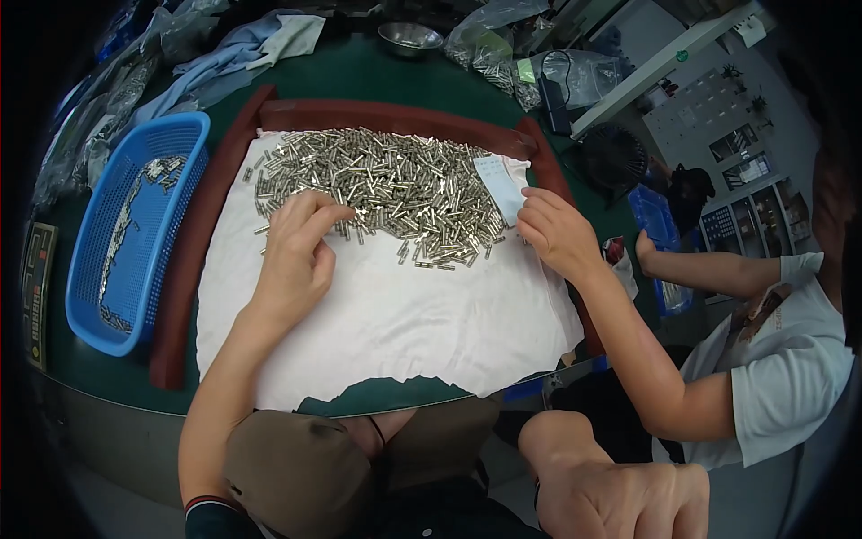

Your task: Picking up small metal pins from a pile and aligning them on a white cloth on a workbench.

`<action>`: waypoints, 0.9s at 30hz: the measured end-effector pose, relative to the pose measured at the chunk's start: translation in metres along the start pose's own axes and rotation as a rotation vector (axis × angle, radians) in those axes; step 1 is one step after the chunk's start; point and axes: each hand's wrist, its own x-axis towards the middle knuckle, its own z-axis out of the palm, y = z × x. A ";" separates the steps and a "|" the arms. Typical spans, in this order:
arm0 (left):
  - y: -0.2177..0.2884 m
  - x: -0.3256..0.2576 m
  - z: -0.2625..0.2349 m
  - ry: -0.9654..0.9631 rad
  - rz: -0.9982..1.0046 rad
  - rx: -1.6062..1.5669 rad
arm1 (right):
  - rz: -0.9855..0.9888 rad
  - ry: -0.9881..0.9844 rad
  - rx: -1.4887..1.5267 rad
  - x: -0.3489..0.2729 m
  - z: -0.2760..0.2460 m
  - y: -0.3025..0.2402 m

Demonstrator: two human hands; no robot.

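A white cloth (386, 314) is spread on a green table (377, 72). A pile of small metal pins (395, 184) lies on the far half of the cloth, and the near half is bare. The left hand (296, 256) rests palm down on the cloth at the near left edge of the pile. Its fingers are bent and its thumb and fingertips (337, 216) are drawn together on the outermost pins. Whether a pin is actually pinched between them cannot be told.

The right hand (620, 494) is off the cloth, below its near right corner at the lower edge of the view. It is curled into a loose fist with the knuckles up, and whether anything is inside it does not show.

A co-worker's hand (557, 235) lies on the cloth's right edge, just beside the pile, with its fingers touching a paper slip (503, 184) there. That arm crosses the cloth's right side.

A red-brown frame (180, 296) borders the cloth on the left, far and right sides. A blue basket (135, 225) holding a strip of pins stands left of the cloth, against the frame. Beyond the cloth's far edge are a steel bowl (409, 38), clear bags (503, 54) of parts and crumpled rags (233, 54). A black fan (615, 157) sits off the cloth's far right corner.
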 end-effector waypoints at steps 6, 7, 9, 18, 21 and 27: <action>-0.002 -0.002 -0.002 -0.001 0.003 -0.002 | -0.133 0.063 0.286 0.005 0.041 -0.025; -0.003 -0.004 -0.002 -0.003 -0.002 0.003 | -0.132 0.063 0.298 0.005 0.039 -0.024; -0.004 -0.004 0.000 -0.001 0.001 0.001 | -0.166 0.028 0.279 0.012 0.033 -0.020; -0.004 0.001 0.002 -0.004 -0.001 -0.026 | -0.141 -0.020 0.288 0.014 0.029 -0.027; -0.005 -0.002 0.001 -0.023 -0.016 -0.025 | -0.149 0.016 0.278 0.007 0.030 -0.024; -0.004 -0.003 0.000 -0.024 -0.018 -0.028 | -0.190 0.200 0.216 -0.013 0.035 -0.016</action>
